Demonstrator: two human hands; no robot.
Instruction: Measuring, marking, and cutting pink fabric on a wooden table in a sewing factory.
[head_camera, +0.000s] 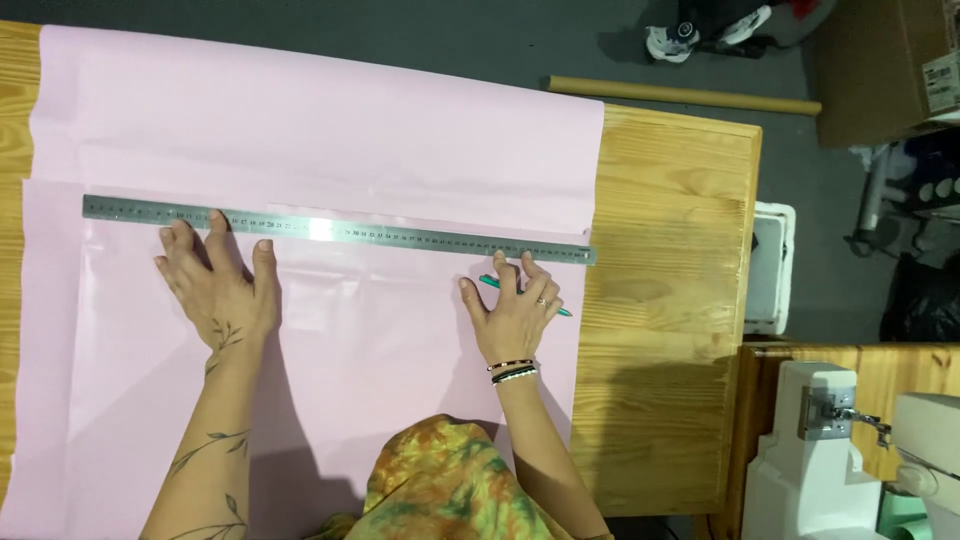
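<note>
A long steel ruler (340, 230) lies across a large sheet of pink paper (320, 130) spread over a wooden table (670, 300). My left hand (220, 285) rests flat on the paper, fingers spread, fingertips touching the ruler's near edge toward its left end. My right hand (515, 310) presses on the paper near the ruler's right end, fingertips at the ruler's edge. A teal pen (487, 283) is tucked between the fingers of that hand, its tip poking out to the right.
A brown cardboard tube (685, 96) lies on the floor beyond the table. A white sewing machine (850, 450) stands at the lower right on another wooden surface. A cardboard box (880, 60) sits at the top right.
</note>
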